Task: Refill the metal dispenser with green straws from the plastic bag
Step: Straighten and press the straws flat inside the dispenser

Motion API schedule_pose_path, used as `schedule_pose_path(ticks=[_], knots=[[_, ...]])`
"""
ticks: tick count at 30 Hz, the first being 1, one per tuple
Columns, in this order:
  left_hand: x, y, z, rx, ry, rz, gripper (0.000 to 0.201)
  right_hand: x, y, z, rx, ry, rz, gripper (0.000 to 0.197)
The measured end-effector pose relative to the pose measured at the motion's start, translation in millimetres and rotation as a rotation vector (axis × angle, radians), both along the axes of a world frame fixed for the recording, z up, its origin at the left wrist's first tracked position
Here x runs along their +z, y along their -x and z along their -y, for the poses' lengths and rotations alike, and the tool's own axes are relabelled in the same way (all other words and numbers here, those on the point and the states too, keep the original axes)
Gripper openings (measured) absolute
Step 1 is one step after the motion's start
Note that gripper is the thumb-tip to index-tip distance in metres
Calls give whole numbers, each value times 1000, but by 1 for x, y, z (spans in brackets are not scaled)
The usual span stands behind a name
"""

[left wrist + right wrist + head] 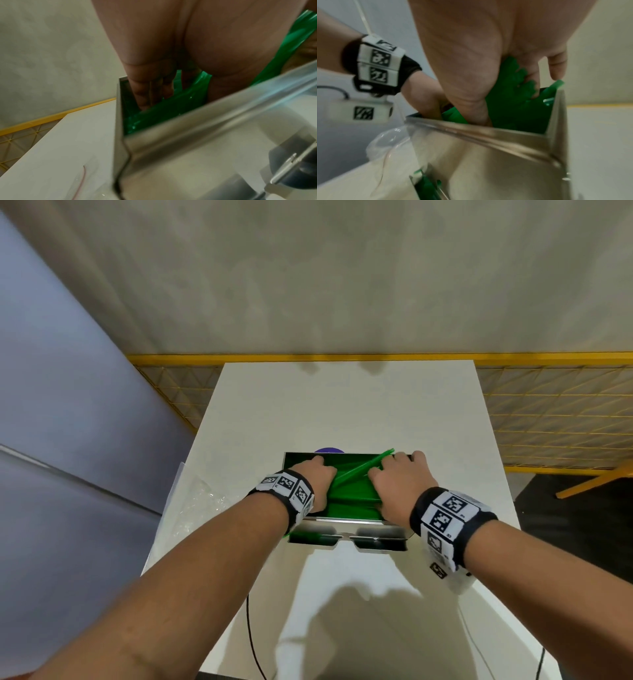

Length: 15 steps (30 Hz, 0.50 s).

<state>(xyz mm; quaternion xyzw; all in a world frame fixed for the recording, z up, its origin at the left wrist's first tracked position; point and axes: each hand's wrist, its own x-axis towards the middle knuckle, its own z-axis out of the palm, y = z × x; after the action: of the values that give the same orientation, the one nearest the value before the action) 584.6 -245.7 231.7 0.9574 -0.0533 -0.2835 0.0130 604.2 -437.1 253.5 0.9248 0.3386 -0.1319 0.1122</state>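
Observation:
The metal dispenser (346,521) stands open-topped in the middle of the white table (342,405), packed with green straws (352,498). My left hand (315,477) reaches into its left end, straight fingers (150,93) pushing down on the straws (163,111) beside the wall (188,135). At the right end my right hand (400,484) has its thumb and curled fingers (534,82) around a bunch of straws (513,108), little finger by the rim. One straw (376,462) juts diagonally over the far right corner. The clear plastic bag (195,505) lies crumpled to the left.
A few straws show in the dispenser's lower front tray (310,537). A purple object (329,450) peeks out behind the dispenser. A yellow mesh fence (548,412) runs behind the table. A black cable (253,638) hangs at the near edge.

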Motion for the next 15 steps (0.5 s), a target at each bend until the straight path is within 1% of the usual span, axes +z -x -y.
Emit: schedule_pose_path(ticks=[2, 4, 6, 8, 12, 15], knots=[[-3, 0, 1, -5, 11, 7, 43, 0, 5, 3, 66, -54, 135, 45], [-6, 0, 2, -18, 23, 7, 47, 1, 9, 5, 162, -187, 244, 52], [-7, -1, 4, -23, 24, -6, 48, 1, 10, 5, 237, -260, 263, 58], [-5, -1, 6, -24, 21, -15, 51, 0, 11, 2, 260, -234, 210, 62], [5, -2, 8, -43, 21, 8, 54, -5, 2, -4, 172, -88, -18, 63], [12, -2, 8, -68, -37, -29, 37, -6, -6, -4, 132, -60, -53, 47]])
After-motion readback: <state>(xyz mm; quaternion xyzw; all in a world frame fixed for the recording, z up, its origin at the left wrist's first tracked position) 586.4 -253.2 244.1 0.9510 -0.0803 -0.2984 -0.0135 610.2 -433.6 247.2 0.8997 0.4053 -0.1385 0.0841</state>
